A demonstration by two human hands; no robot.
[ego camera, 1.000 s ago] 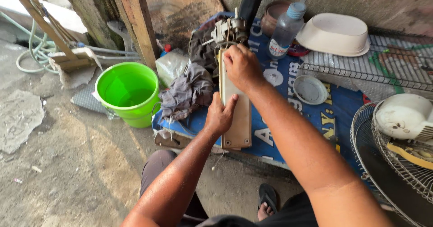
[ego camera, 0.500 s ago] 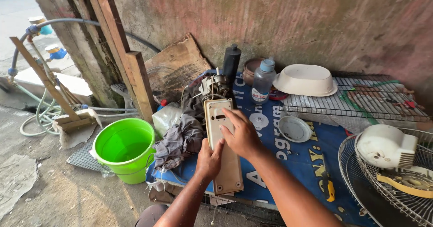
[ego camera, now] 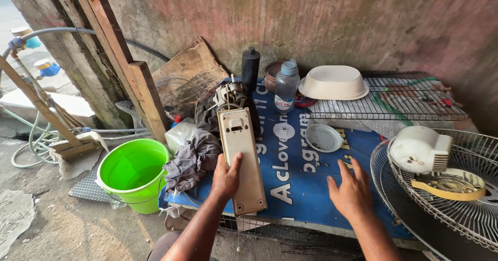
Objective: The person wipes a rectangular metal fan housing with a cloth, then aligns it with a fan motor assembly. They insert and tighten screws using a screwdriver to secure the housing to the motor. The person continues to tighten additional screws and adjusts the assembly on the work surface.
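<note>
Since the earlier frame, my right hand (ego camera: 354,191) has come off the beige panel (ego camera: 241,160) and now hovers, fingers spread, over the blue printed sheet (ego camera: 295,183), holding nothing. My left hand (ego camera: 225,177) stays on the panel.

Reading from left to right: a green bucket (ego camera: 134,174) stands on the ground well to the left of my left hand, with a grey rag (ego camera: 192,157) heaped just beside that hand on its left. My left hand is half closed: the thumb lies across the panel's face and the fingers curl round its left edge near the lower end. The long panel runs away from my hand toward a small motor (ego camera: 233,92) at its far end. Beyond the gap between my hands stand a black cylinder (ego camera: 250,66) and a clear bottle (ego camera: 286,87), with a round white cap (ego camera: 322,137) lying nearer. Beyond my right hand an upturned white basin (ego camera: 333,82) sits on a wire grid (ego camera: 394,105). To the right of that hand lie a fan guard (ego camera: 430,199) and a white motor housing (ego camera: 419,149).

Risk, as I judge it: with only one hand gripping one edge, the panel could pivot or slip off the front of the sheet, and wires at the motor end could be strained. I cannot tell how firmly panel and motor are joined.
</note>
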